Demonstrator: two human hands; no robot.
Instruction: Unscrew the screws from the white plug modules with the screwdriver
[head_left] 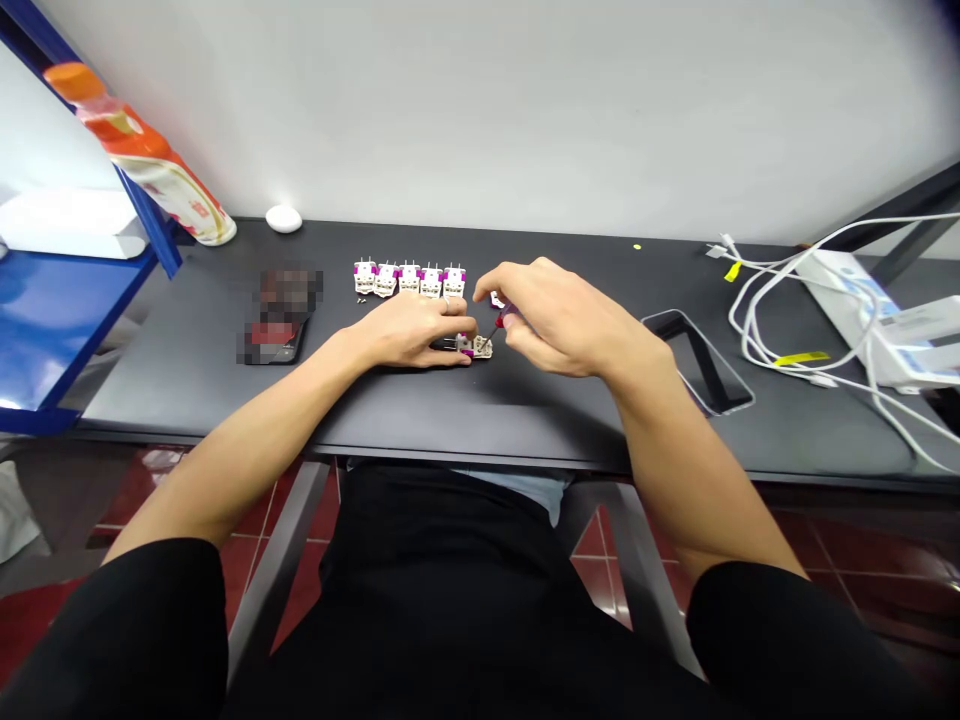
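Note:
My left hand (411,328) rests on the dark table, its fingers closed round a small white and purple plug-like part (481,348) with metal prongs. My right hand (559,315) grips a screwdriver (499,322) with a red and purple handle; its shaft slants down to the held part. Fingers cover much of both things. Beyond my left hand stands a row of several similar white and purple parts (409,279) with metal pins. Just past my right fingertips another small white and purple piece (496,299) is partly hidden.
Tiny metal bits (361,300) lie by the row's left end. A phone (274,345), partly blurred out, is at left; an orange bottle (150,165) and a white oval object (283,219) stand behind. To the right are a clear case (701,365), white cables (750,320) and boxes (847,310).

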